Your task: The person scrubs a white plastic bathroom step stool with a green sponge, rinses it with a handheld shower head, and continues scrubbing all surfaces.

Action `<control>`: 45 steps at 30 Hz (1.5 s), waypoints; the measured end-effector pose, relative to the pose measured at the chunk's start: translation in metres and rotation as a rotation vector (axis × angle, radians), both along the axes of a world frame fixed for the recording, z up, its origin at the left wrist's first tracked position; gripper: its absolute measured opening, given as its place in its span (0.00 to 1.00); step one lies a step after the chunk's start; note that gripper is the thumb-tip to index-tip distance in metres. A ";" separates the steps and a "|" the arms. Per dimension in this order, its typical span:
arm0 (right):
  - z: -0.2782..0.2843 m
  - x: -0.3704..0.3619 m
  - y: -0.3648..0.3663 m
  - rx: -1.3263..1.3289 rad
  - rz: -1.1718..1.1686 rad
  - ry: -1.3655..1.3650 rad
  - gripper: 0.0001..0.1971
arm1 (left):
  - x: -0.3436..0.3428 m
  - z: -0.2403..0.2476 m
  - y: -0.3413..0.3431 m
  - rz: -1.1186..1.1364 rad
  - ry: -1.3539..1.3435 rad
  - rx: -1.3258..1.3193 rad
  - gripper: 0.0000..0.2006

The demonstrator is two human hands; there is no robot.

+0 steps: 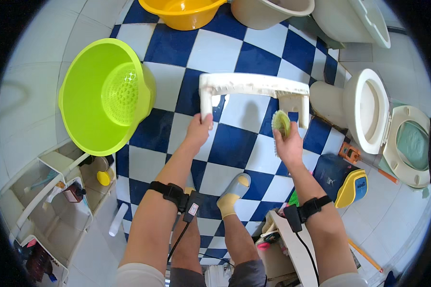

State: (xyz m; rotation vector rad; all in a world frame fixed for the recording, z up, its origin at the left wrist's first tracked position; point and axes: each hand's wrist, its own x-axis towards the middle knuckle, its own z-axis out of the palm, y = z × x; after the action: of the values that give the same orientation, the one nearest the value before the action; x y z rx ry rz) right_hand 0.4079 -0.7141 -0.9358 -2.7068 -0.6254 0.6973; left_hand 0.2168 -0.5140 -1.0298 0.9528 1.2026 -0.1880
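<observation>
A white plastic piece like a small stool (254,84), with dark grime along its edge, is held out over the tiled floor with its legs towards me. My left hand (199,130) is closed around the end of its left leg. My right hand (290,146) grips a scrub brush (281,122) with a yellow-green back and pale bristles. The brush is beside the inner side of the stool's right leg; I cannot tell whether its bristles touch it.
A large lime-green basin (84,95) stands left, with a yellow basin (187,19) and a beige basin (268,14) at the far side. A toilet (366,112) and a navy bin (330,177) are right. White shelves (52,229) line the lower left.
</observation>
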 end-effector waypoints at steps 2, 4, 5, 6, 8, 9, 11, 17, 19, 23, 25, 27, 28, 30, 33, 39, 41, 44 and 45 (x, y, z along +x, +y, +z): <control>0.006 -0.001 0.003 -0.045 0.017 -0.022 0.23 | -0.006 -0.005 -0.009 -0.002 -0.015 0.029 0.20; 0.008 -0.004 0.016 -0.053 0.123 -0.064 0.23 | -0.010 -0.008 -0.021 0.010 -0.034 0.043 0.20; 0.007 -0.008 0.028 -0.021 0.167 -0.066 0.23 | -0.010 -0.011 -0.024 0.030 -0.043 0.061 0.20; 0.005 -0.015 0.044 0.028 0.222 -0.151 0.22 | -0.010 -0.015 -0.027 0.040 -0.050 0.076 0.21; -0.006 -0.033 0.087 0.119 0.330 -0.182 0.21 | -0.009 -0.028 -0.031 0.099 -0.105 0.099 0.23; -0.015 -0.044 0.112 0.147 0.369 -0.164 0.20 | -0.006 -0.037 -0.033 0.152 -0.157 0.103 0.24; -0.038 -0.068 0.162 0.098 0.484 -0.106 0.20 | 0.004 -0.057 -0.034 0.257 -0.302 0.121 0.26; -0.058 -0.056 0.143 -0.040 0.339 -0.059 0.20 | 0.007 -0.074 -0.038 0.059 0.003 0.300 0.21; -0.043 -0.002 0.090 -0.092 0.172 -0.190 0.19 | 0.008 -0.068 -0.038 0.063 0.063 0.272 0.21; -0.022 0.038 0.055 -0.096 -0.033 -0.299 0.24 | 0.011 -0.057 -0.038 0.018 0.054 0.337 0.21; -0.038 0.000 0.093 -0.161 0.213 -0.096 0.21 | 0.010 -0.054 -0.037 -0.033 0.109 0.339 0.21; -0.058 -0.071 0.140 -0.033 0.485 -0.092 0.20 | 0.006 -0.054 -0.035 -0.079 0.051 0.454 0.24; -0.068 -0.087 0.154 0.000 0.501 -0.111 0.14 | 0.006 -0.056 -0.028 -0.087 -0.050 0.551 0.24; -0.081 -0.097 0.154 0.025 0.560 -0.103 0.09 | 0.003 -0.058 -0.017 -0.284 -0.021 0.504 0.26; -0.075 -0.042 0.086 0.029 0.460 -0.230 0.18 | 0.008 -0.057 -0.012 -0.211 0.139 0.329 0.22; -0.036 0.024 0.035 -0.136 0.284 -0.279 0.22 | 0.019 -0.044 -0.012 -0.186 0.153 0.318 0.23; -0.033 -0.016 0.095 -0.217 0.320 -0.070 0.22 | 0.018 -0.040 -0.010 -0.194 0.184 0.320 0.22; -0.039 -0.069 0.184 -0.164 0.561 0.039 0.10 | 0.016 -0.035 -0.006 -0.359 0.030 0.595 0.22; -0.038 -0.073 0.195 -0.041 0.501 0.076 0.15 | 0.015 -0.034 -0.003 -0.387 0.059 0.557 0.22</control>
State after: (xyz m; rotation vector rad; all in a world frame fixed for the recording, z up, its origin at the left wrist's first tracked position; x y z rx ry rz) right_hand 0.3346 -0.5194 -0.9742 -2.5560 -1.3020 0.9285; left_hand 0.2316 -0.5170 -1.0639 1.6788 1.1345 -0.1909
